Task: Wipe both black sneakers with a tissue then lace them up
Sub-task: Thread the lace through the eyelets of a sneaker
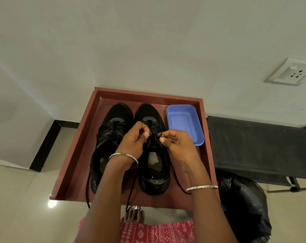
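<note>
Two black sneakers stand side by side on a reddish-brown tray table (75, 155), toes pointing to the wall. The left sneaker (113, 123) lies partly under my left forearm. Above the tongue of the right sneaker (154, 174) both hands meet. My left hand (133, 139) pinches a black lace (153, 133) of that shoe, and my right hand (173, 141) pinches the same lace from the other side. Loose lace ends (129, 195) trail over the table's front edge. No tissue is in view.
A blue plastic tub (184, 123) sits on the table to the right of the shoes. A black cot (254, 146) stands to the right, with a black bag (243, 204) below it. A wall socket (290, 71) is at upper right.
</note>
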`<state>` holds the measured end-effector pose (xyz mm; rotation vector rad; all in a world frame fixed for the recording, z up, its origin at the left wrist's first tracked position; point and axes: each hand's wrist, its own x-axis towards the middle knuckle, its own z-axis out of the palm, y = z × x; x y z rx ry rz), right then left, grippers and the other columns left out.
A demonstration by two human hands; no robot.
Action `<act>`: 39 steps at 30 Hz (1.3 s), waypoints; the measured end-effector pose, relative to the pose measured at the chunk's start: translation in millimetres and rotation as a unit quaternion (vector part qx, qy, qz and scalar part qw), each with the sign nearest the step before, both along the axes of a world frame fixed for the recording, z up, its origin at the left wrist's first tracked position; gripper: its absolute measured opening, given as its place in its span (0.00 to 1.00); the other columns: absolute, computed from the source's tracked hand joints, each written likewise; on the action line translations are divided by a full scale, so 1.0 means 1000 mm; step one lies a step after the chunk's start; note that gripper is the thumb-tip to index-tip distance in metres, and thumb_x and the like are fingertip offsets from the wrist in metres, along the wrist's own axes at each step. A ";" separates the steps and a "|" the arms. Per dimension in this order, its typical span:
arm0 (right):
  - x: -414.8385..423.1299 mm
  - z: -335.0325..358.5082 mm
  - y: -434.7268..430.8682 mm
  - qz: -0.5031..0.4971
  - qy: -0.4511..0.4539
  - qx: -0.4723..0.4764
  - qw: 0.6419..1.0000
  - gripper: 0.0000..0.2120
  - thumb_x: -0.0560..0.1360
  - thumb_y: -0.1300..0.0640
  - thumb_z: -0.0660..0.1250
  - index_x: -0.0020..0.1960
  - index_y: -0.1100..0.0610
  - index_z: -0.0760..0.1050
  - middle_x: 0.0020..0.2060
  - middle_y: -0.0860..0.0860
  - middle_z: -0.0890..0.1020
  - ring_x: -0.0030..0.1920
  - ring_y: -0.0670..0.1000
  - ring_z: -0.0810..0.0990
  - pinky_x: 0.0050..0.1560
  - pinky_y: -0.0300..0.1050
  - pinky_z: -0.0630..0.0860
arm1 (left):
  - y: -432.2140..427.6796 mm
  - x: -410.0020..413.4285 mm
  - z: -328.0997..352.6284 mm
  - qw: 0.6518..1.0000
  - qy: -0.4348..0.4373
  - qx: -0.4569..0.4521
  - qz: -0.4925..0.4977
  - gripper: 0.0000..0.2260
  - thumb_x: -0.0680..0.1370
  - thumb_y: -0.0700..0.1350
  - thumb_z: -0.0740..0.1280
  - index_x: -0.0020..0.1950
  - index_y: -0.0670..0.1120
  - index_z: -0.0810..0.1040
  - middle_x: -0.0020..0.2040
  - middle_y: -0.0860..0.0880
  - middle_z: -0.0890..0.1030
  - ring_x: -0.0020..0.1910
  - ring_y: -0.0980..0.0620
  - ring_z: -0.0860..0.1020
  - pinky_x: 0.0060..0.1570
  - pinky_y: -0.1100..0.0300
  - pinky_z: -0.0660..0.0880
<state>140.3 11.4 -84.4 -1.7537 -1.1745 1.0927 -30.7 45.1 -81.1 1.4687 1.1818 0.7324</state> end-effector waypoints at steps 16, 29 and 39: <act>-0.004 -0.004 0.000 -0.006 0.014 -0.008 1.000 0.08 0.75 0.59 0.74 0.54 0.56 0.84 0.46 0.49 0.87 0.50 0.44 0.85 0.59 0.49 0.80 | -0.001 0.010 0.012 0.956 -0.217 -0.163 0.112 0.08 0.84 0.38 0.61 0.47 0.46 0.76 0.34 0.54 0.77 0.28 0.59 0.69 0.35 0.63 0.67; -0.010 -0.002 0.002 -0.037 -0.024 0.020 0.999 0.06 0.73 0.58 0.76 0.50 0.55 0.85 0.44 0.47 0.86 0.46 0.42 0.85 0.56 0.46 0.82 | 0.001 -0.009 0.004 0.980 -0.065 -0.152 0.112 0.09 0.78 0.30 0.68 0.55 0.41 0.81 0.46 0.46 0.82 0.45 0.53 0.82 0.44 0.65 0.78; -0.010 -0.006 0.005 -0.026 -0.064 0.015 0.998 0.03 0.75 0.57 0.74 0.49 0.55 0.85 0.44 0.45 0.86 0.47 0.43 0.84 0.55 0.49 0.82 | 0.003 0.004 -0.003 0.983 0.094 -0.038 0.152 0.03 0.79 0.39 0.70 0.45 0.45 0.81 0.38 0.50 0.83 0.34 0.57 0.81 0.39 0.65 0.75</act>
